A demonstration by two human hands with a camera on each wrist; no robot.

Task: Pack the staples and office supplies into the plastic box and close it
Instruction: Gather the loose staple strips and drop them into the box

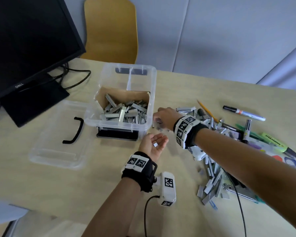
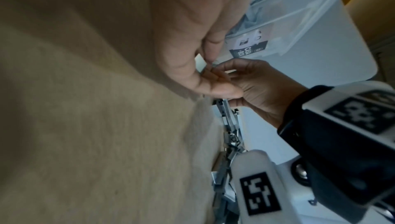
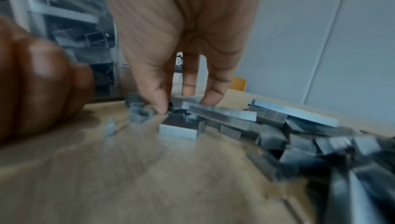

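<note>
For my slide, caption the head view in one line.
Right hand gathers loose staples beside the open plastic box; cupped left hand cradles one piece.

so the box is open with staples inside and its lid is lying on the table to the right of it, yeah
Not quite. The box is open with staples inside, but the lid lies on the table to the left of it, not the right. The head view shows this; the loose pile of staples and pens is what lies to the right.
</note>
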